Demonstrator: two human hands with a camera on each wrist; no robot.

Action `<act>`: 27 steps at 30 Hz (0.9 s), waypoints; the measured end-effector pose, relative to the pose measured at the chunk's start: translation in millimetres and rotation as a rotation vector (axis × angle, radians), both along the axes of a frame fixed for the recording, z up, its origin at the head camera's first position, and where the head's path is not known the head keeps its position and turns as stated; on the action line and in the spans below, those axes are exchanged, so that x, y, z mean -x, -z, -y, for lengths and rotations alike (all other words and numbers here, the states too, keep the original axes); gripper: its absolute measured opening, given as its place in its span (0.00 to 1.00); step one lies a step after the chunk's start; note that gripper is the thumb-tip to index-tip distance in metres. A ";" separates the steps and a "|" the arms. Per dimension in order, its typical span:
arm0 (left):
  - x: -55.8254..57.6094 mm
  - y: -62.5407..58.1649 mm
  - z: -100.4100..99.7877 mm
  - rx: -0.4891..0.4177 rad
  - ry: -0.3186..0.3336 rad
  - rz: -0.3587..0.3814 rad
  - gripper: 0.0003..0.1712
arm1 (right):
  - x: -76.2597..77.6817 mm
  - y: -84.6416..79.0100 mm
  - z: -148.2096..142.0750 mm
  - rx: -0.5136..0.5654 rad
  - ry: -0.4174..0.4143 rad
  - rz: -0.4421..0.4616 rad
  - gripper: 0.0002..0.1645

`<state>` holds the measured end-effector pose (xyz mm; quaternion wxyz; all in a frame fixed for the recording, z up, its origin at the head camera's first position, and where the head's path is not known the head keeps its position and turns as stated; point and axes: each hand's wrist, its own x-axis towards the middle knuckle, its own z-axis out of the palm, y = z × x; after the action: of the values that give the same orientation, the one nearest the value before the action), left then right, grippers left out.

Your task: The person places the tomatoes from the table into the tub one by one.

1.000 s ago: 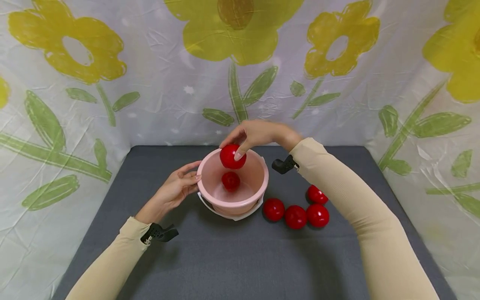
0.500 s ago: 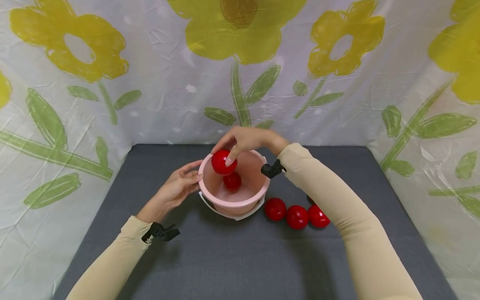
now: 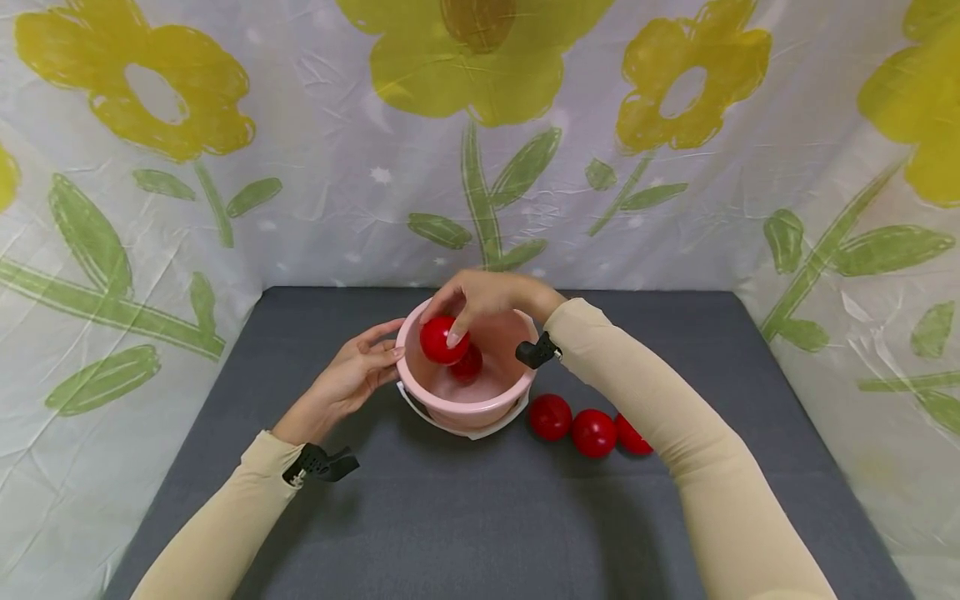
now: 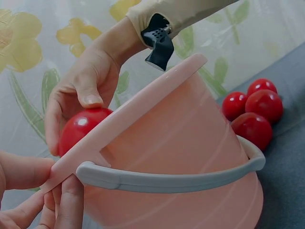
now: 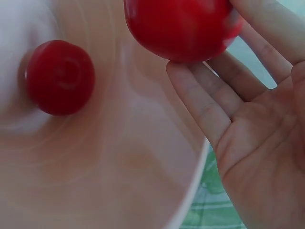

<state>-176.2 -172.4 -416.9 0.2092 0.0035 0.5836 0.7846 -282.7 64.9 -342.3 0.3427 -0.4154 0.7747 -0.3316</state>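
Note:
A pink bucket (image 3: pixel 480 407) with a pale handle (image 4: pixel 176 182) stands on the table. My left hand (image 3: pixel 358 367) pinches its left rim between thumb and fingers. My right hand (image 3: pixel 480 302) grips a glossy round red fruit (image 3: pixel 442 340), apple-like or tomato-like, by its upper side, just inside the bucket mouth near the left wall. In the right wrist view, fingertips touch this held red fruit (image 5: pixel 183 28) from below and the side. A second red fruit (image 5: pixel 60 77) lies on the bucket floor, partly covered by the held one in the head view.
To the bucket's right several more red fruits (image 3: pixel 594 433) sit close together on the dark grey table (image 3: pixel 450 525); the right sleeve (image 3: pixel 675 417) hides part of that group. A flower-printed curtain (image 3: pixel 330 167) surrounds the back and sides.
My right hand has moved left and down, carrying the red fruit from above the bucket mouth to inside it. The left hand keeps its hold on the rim.

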 end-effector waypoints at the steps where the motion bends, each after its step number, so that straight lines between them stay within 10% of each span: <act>1: 0.0 -0.2 -0.1 0.002 0.000 -0.001 0.38 | -0.2 1.2 0.5 -0.008 0.002 0.000 0.29; 27: -0.9 0.2 0.0 -0.012 0.003 -0.003 0.38 | -0.3 -3.6 -2.7 0.036 0.010 -0.016 0.28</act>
<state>-175.3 -172.4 -417.1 0.2093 0.0067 0.5791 0.7879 -282.4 67.7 -338.7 0.3271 -0.4201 0.7735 -0.3436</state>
